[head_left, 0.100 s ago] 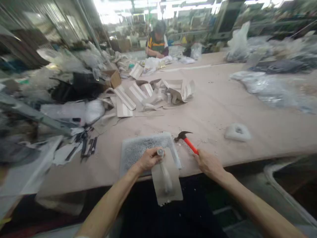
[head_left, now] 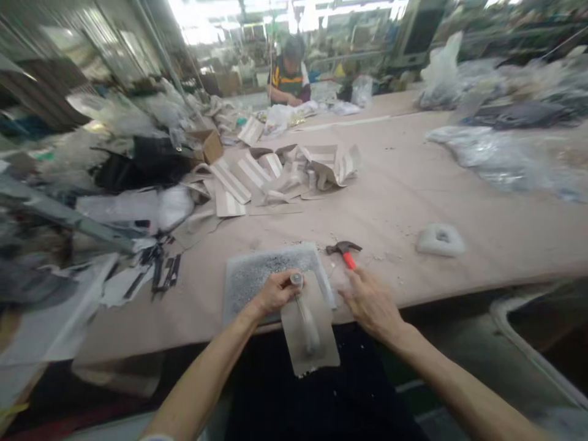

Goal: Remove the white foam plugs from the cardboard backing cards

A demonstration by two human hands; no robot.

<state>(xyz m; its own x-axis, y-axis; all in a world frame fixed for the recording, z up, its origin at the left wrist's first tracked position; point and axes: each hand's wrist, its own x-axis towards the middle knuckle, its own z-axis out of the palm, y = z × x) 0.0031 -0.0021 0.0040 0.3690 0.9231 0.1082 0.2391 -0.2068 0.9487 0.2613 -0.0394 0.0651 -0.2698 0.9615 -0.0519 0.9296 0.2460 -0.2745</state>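
Left hand (head_left: pixel 278 293): closed on a round-topped tool (head_left: pixel 296 280); beige panel (head_left: pixel 321 331) held beneath, past the table (head_left: pixel 395 208) edge.
Right hand (head_left: pixel 374 303): wrapped around the hammer (head_left: pixel 344 247).
Change: right hand brought nearer the panel; hammer head and tool still kept apart.

Two bare hands of the wearer are shown, one left (head_left: pixel 278 293) and one right (head_left: pixel 374 303). One claw hammer (head_left: pixel 344 248), one beige panel (head_left: pixel 327 343) and one round-topped piece (head_left: pixel 296 280) are counted close to them. On the single large worktop (head_left: pixel 390 208), one board (head_left: pixel 245 288), one white block (head_left: pixel 430 242) with one hollow, and one cardboard box (head_left: pixel 213 147) can be picked out. At least five striped pieces (head_left: pixel 231 179) are heaped, the exact number hidden by overlap. Several clear plastic bags (head_left: pixel 438 86) are seen, too merged to be counted. One co-worker (head_left: pixel 289 79) is included.
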